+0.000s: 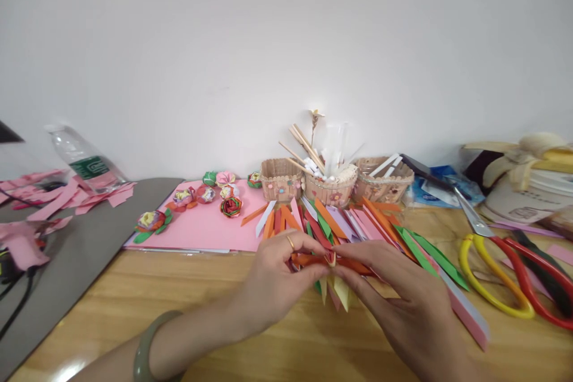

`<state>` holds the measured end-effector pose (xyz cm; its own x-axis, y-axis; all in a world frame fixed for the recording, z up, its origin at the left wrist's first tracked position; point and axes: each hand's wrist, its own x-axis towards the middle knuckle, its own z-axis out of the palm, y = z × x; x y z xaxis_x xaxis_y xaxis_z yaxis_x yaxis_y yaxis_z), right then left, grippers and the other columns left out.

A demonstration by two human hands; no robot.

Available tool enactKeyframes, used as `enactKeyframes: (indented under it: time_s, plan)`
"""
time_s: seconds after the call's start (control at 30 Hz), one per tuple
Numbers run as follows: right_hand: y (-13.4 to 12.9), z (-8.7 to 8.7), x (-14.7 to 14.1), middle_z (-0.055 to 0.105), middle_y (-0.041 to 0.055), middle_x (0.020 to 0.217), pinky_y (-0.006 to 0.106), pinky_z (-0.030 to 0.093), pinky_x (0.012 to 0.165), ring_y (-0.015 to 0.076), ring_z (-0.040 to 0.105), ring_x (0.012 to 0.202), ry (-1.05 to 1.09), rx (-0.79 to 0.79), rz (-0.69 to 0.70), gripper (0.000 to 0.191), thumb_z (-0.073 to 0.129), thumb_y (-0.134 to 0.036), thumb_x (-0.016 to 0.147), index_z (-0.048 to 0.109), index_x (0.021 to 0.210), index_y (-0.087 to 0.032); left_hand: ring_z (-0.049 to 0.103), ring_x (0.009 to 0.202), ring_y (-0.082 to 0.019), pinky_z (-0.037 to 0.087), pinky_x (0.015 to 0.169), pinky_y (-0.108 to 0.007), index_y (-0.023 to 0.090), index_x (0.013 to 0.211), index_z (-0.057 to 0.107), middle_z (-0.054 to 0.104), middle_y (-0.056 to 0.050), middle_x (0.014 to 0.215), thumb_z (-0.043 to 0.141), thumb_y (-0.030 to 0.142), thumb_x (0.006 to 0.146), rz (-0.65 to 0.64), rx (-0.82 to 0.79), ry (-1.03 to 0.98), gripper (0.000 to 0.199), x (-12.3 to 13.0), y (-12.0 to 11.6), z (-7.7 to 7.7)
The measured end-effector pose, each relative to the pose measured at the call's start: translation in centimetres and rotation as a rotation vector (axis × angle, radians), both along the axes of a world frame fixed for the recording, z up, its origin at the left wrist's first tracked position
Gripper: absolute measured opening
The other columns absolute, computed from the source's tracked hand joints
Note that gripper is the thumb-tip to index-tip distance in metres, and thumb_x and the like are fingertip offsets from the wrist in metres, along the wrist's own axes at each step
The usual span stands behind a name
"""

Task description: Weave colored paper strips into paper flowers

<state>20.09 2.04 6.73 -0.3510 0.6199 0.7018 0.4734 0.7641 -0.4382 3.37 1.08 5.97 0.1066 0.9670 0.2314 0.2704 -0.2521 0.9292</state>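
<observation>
My left hand [280,277] and my right hand [405,298] meet at the fingertips over the wooden table. Both pinch a small folded paper piece [332,259], pale yellow with red beside it. Its exact shape is partly covered by my fingers. Pale yellow paper tips [341,292] show just below the fingertips; whether they join the held piece I cannot tell. Behind and under my hands lies a spread of colored paper strips [331,221] in orange, red, green, pink and lilac. Several folded paper flowers [231,207] rest on a pink sheet [201,233] to the left.
Three small woven baskets [280,182] stand against the wall, holding sticks and white pieces. Scissors [514,268] with yellow and red handles lie at right, near a container [532,197]. At left are a plastic bottle [89,158], pink paper scraps and a pink glue gun [22,245].
</observation>
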Motion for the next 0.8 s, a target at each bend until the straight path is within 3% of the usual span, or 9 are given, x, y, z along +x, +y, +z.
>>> enactKeyframes:
  time_s: [0.17, 0.37, 0.63, 0.8]
  plan:
    - [-0.2, -0.4, 0.1, 0.071, 0.0036, 0.075, 0.029, 0.055, 0.061, 0.0163, 0.066, 0.069, -0.031, 0.122, -0.024, 0.009, 0.057, -0.016, 0.080, 0.061, 0.085, -0.021, 0.058, 0.078, -0.016, 0.045, 0.072, -0.027, 0.019, 0.078, 0.064, 0.067, -0.003, 0.079, 0.063, 0.018, 0.072, -0.014, 0.176, 0.044, 0.005, -0.1, -0.1, -0.3]
    - [-0.1, -0.7, 0.3, 0.072, 0.0037, 0.077, 0.030, 0.054, 0.065, 0.0171, 0.067, 0.071, -0.113, 0.298, -0.080, 0.010, 0.059, -0.016, 0.080, 0.059, 0.089, -0.021, 0.059, 0.076, -0.015, 0.046, 0.071, -0.027, 0.018, 0.077, 0.062, 0.065, -0.003, 0.077, 0.061, 0.018, 0.074, 0.005, 0.185, 0.037, 0.003, 0.1, -0.3, -0.6]
    - [0.0, -0.5, 0.6, 0.071, 0.0051, 0.078, 0.026, 0.054, 0.061, 0.0154, 0.067, 0.070, -0.139, 0.288, -0.005, 0.008, 0.054, -0.016, 0.083, 0.056, 0.090, -0.020, 0.059, 0.076, -0.015, 0.046, 0.072, -0.028, 0.018, 0.077, 0.059, 0.065, -0.004, 0.077, 0.059, 0.015, 0.076, -0.034, 0.372, 0.047, 0.003, 0.1, -0.2, -0.6]
    - [0.5, -0.4, 1.0, 0.067, 0.0049, 0.078, 0.022, 0.051, 0.057, 0.0133, 0.064, 0.067, -0.129, 0.292, 0.087, 0.017, 0.052, -0.005, 0.078, 0.055, 0.081, -0.021, 0.058, 0.071, -0.014, 0.047, 0.065, -0.026, 0.018, 0.073, 0.057, 0.060, -0.005, 0.075, 0.057, 0.014, 0.077, -0.097, 0.531, 0.084, 0.006, -0.2, 0.0, 0.1]
